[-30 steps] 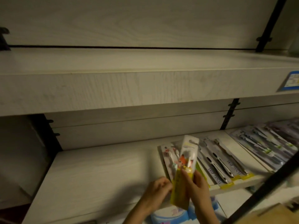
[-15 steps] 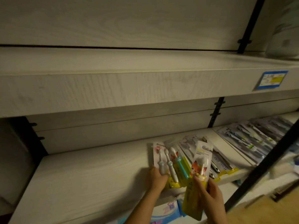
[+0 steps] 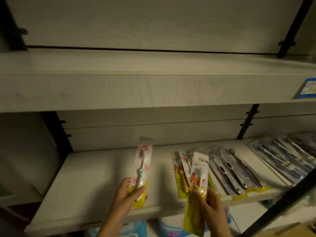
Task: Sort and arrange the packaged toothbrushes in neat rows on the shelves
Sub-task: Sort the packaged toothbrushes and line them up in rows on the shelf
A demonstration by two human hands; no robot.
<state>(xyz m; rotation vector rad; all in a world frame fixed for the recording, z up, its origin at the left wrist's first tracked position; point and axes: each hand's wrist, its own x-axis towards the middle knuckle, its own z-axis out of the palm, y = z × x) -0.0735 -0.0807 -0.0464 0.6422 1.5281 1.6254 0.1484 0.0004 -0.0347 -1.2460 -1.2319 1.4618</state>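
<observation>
Toothbrush packs point(image 3: 229, 171) mid-sorting.
Left grip point(image 3: 126, 194) holds pink pack point(image 3: 142, 165), right grip point(image 3: 210, 204) yellow pack point(image 3: 198, 178); low pinches risk drops, crooked rows.

Left hand point(image 3: 127, 194) grips pink toothbrush pack point(image 3: 142, 170) over lower shelf point(image 3: 89, 182); right hand point(image 3: 211, 205) grips yellow fox pack point(image 3: 196, 185) beside shelved packs point(image 3: 236, 171).

"XL": blue pack point(image 3: 169, 228), near, below lower shelf point(image 3: 85, 185). Shelf-edge label point(image 3: 307, 88), far right, and toothbrush packs point(image 3: 227, 178): print blurred.

Left hand point(image 3: 125, 195) and right hand point(image 3: 211, 208) are bare; both forearms look uncovered in the dim light.
</observation>
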